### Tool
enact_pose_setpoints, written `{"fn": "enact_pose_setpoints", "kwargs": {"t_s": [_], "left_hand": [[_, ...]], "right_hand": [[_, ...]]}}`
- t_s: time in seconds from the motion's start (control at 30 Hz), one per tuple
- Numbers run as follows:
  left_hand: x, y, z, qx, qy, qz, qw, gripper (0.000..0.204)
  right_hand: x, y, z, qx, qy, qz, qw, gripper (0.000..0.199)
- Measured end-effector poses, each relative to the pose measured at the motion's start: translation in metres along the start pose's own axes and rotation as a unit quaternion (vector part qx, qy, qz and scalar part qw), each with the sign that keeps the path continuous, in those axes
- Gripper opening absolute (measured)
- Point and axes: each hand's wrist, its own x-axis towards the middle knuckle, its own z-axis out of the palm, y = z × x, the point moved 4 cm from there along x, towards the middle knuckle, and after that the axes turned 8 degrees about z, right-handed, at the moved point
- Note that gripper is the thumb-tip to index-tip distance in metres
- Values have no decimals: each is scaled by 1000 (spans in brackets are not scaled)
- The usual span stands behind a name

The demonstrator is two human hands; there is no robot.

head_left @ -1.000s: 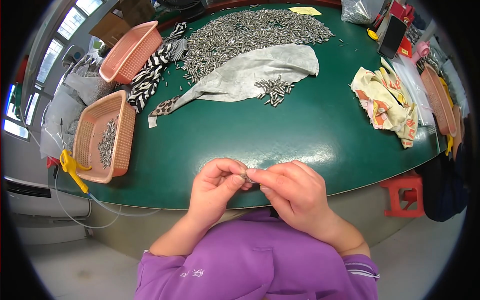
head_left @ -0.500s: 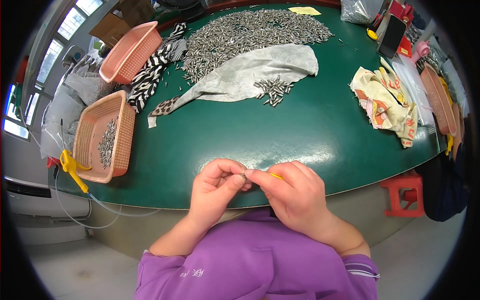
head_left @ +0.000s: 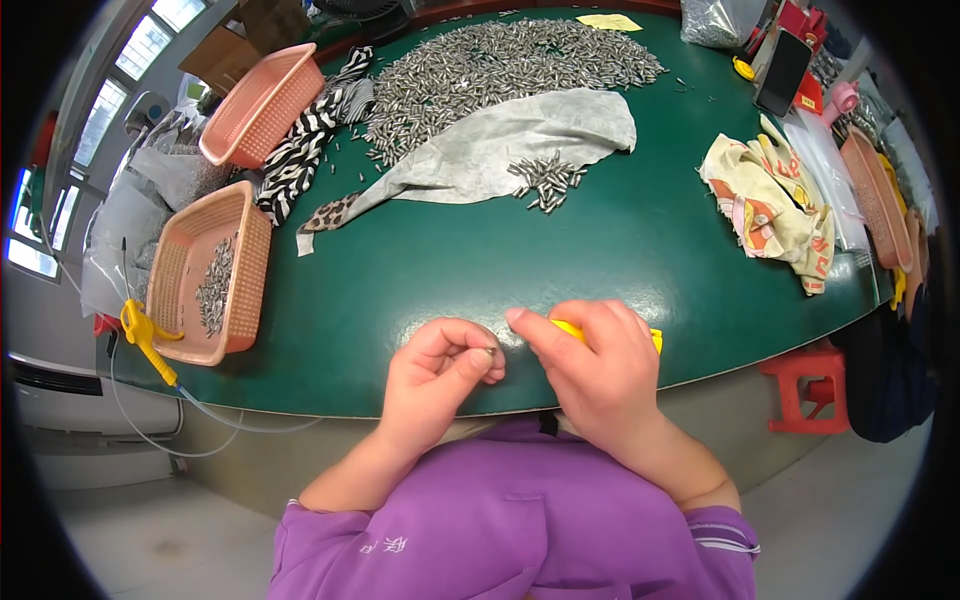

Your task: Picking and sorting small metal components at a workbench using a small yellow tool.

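Note:
My left hand (head_left: 425,385) is closed near the table's front edge, its thumb and forefinger pinching a small metal pin (head_left: 490,350) of which only the tip shows. A short gap to the right of it, my right hand (head_left: 607,375) curls around a yellow object (head_left: 656,340), possibly a tool handle; most of it is hidden by the fingers. The right thumb and forefinger point toward the pin without touching it. Beyond both hands, a small pile of metal pins (head_left: 547,182) lies at the edge of a grey cloth (head_left: 480,150).
A large heap of metal pins (head_left: 490,60) covers the far side of the green table (head_left: 420,260). To the left stand two pink baskets, the nearer basket (head_left: 255,270) holding pins, beside a yellow air gun (head_left: 145,335). A patterned rag (head_left: 765,205) and a phone (head_left: 785,73) are at right.
My right hand has drawn away from the left, to the right, and turned so that more of the yellow object shows. The left hand keeps its place and its pinch.

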Motion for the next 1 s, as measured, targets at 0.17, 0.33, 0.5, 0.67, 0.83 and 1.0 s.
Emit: {"fn": "enact_pose_setpoints", "kwargs": {"t_s": [0.17,0.33,0.5,0.67,0.83,1.0], "left_hand": [[0,0,-2,-15,20,-15,1000,10],[0,-2,-3,-32,31,-11,999,11],[0,-2,-3,-28,27,4,999,11],[-1,-1,-2,-19,21,-6,1000,10],[-1,1,1,12,-12,-2,1000,9],[0,-1,-2,-15,16,-3,1000,9]], "right_hand": [[0,0,1,124,-16,11,992,38],[0,-2,3,136,-32,16,990,36],[0,-3,3,137,-34,18,990,36],[-3,-8,1,45,-17,-7,999,40],[2,-1,-2,-20,21,-11,1000,42],[-2,1,0,106,6,7,994,39]]}}
